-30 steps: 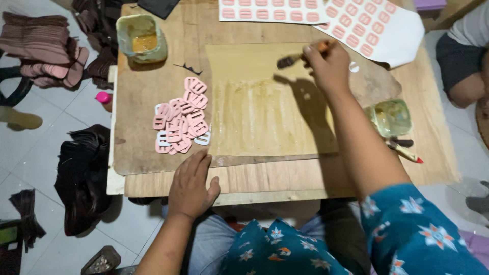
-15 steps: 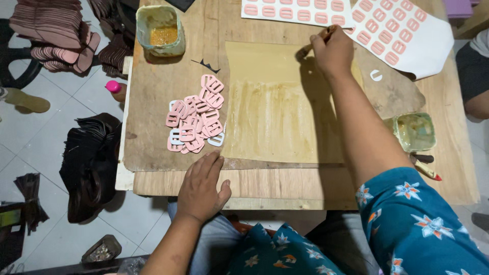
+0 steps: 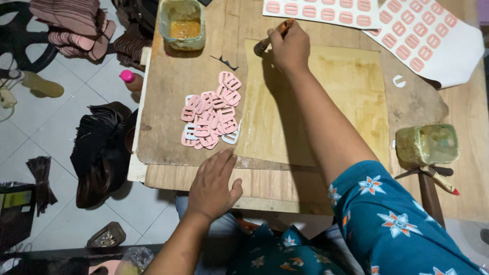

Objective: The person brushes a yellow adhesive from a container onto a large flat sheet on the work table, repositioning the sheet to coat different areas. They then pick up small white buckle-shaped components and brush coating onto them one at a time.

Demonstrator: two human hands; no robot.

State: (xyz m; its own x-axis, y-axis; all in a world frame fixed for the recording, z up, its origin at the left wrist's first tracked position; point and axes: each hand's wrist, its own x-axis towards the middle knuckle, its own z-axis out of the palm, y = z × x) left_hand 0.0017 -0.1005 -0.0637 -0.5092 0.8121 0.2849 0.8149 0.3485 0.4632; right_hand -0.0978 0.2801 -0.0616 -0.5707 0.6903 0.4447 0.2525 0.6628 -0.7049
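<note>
From up here I see my right hand [image 3: 290, 48] stretched far across the bench [image 3: 473, 173], its fingers [image 3: 277, 40] closed around a small brush with an orange-brown handle [image 3: 272, 38]. The dark bristle end points down-left and sits at the top left corner of the yellowish, glue-stained sheet [image 3: 351, 97] that lies flat in the middle of the bench. My forearm runs diagonally over that sheet, and the teal flower-print sleeve [image 3: 392, 224] fills the lower right.

My left hand [image 3: 214, 186] lies palm down on the near edge of the bench, fingers [image 3: 224, 160] spread loosely and holding nothing; the fingertips touch the lower left corner of the stained sheet. Just beyond them sits a heap of pink buckle-shaped pieces [image 3: 211, 114], with a few white ones mixed in, just beside the sheet's left edge.

At the far left corner of the bench stands an open green tub of amber glue [image 3: 183, 23], close to the brush tip but apart from it. A second, smeared greenish tub [image 3: 427, 144] stands near the right edge, with scissors [image 3: 433, 173] just below it. White backing sheets carrying rows of pink pieces [image 3: 428, 35] lie across the far right. A single white ring piece [image 3: 399, 80] lies between those sheets and the stained sheet.

On the floor to the left are stacks of dark material [image 3: 102, 147] and a pink-capped bottle [image 3: 130, 79].
</note>
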